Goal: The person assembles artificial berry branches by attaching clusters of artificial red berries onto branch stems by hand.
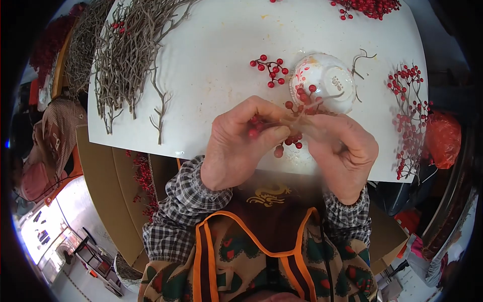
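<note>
My left hand (241,136) and my right hand (344,146) meet above the table's near edge, fingers pinched round a twig with red berries (303,96). Berries show above, below and left of the fingertips; the joint between the fingers is blurred. Just behind the hands an upturned white bowl (334,83) with a red pattern rests on the table. A small berry sprig (270,69) lies left of the bowl, and a thin bare twig (358,63) is at its right.
Bare brown branches (128,55) cover the white table's (211,55) left side. Berry sprays (407,113) lie along the right edge, beside a red plastic bag (443,140). More berries (372,6) are at the far edge. An open cardboard box (108,186) stands below, left.
</note>
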`<state>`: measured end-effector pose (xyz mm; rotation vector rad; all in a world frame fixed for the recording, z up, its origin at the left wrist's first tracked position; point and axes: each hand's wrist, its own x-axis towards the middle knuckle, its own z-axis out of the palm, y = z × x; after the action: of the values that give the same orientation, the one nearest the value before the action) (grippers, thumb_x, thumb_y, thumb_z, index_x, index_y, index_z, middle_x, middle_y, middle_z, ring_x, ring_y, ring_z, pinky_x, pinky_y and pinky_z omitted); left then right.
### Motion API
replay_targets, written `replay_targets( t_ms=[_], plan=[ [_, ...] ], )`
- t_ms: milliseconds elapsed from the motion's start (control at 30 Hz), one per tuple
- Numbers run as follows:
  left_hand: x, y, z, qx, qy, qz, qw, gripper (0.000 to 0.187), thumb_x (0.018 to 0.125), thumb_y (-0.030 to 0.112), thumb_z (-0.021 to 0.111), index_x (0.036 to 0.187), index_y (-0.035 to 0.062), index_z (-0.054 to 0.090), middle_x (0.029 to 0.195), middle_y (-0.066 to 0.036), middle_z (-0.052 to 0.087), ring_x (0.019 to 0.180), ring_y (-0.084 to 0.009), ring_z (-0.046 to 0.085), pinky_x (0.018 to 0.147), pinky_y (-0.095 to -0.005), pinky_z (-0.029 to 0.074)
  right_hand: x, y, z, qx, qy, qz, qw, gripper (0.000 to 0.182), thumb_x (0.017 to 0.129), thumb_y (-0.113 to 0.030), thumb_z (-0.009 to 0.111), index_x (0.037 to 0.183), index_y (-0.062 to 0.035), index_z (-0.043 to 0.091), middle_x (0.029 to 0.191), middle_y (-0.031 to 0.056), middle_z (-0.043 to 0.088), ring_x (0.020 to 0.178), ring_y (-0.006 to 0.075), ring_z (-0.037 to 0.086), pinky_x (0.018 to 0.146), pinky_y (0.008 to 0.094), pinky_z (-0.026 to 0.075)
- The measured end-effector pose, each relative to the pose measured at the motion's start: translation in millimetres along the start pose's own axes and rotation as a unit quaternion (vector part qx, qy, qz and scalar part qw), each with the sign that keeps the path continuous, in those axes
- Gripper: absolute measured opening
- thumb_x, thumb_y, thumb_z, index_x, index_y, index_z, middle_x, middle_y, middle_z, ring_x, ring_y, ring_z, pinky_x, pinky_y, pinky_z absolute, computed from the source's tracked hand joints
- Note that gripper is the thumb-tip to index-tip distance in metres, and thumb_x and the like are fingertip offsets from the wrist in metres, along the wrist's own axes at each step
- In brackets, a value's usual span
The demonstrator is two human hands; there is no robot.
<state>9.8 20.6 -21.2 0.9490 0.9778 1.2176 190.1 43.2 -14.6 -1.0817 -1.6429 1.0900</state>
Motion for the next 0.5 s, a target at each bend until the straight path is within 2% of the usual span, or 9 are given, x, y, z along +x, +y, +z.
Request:
replay_targets(
  t_ms=[167, 267, 500],
  plan=[
    [1.3, -1.8, -1.0, 0.018, -0.004, -0.001, 1.0, 0.014, 0.086, -0.005, 0.062, 0.098, 0.0002, 0.059, 0.088, -0.006, 0.065, 0.078, -0.0098, 0.061, 0.061, -0.0235, 0.05, 1.3, 0.8, 0.5, -0.009, 0.0, 0.008, 1.0, 0.026, 0.07, 0.007, 0.067, 0.096, 0.0025, 0.068, 0.071, 0.0026, 0.058, 0.055, 0.0044, 0.044, 0.051, 0.0195, 0.036],
    [0.0, -4.2, -8.6, 0.033, -0.028, -0.032, 0.999, 0.021, 0.086, 0.008, 0.068, 0.103, -0.0014, 0.059, 0.098, -0.007, 0.062, 0.091, -0.0143, 0.063, 0.076, -0.0264, 0.053, 1.2, 2.7, 1.3, -0.025, 0.002, 0.005, 1.0, 0.026, 0.071, 0.007, 0.067, 0.096, 0.0019, 0.068, 0.072, 0.003, 0.059, 0.055, 0.0048, 0.045, 0.051, 0.0196, 0.037],
    [0.7, -2.7, -3.6, 0.09, -0.004, -0.018, 0.996, 0.018, 0.085, 0.006, 0.069, 0.099, -0.0008, 0.061, 0.095, -0.006, 0.065, 0.085, -0.0103, 0.062, 0.076, -0.0244, 0.051, 2.4, 3.6, 1.7, -0.085, 0.006, -0.029, 0.996, 0.025, 0.072, 0.006, 0.07, 0.096, 0.0007, 0.067, 0.071, 0.0044, 0.06, 0.055, 0.0059, 0.048, 0.05, 0.0206, 0.038]
  ],
)
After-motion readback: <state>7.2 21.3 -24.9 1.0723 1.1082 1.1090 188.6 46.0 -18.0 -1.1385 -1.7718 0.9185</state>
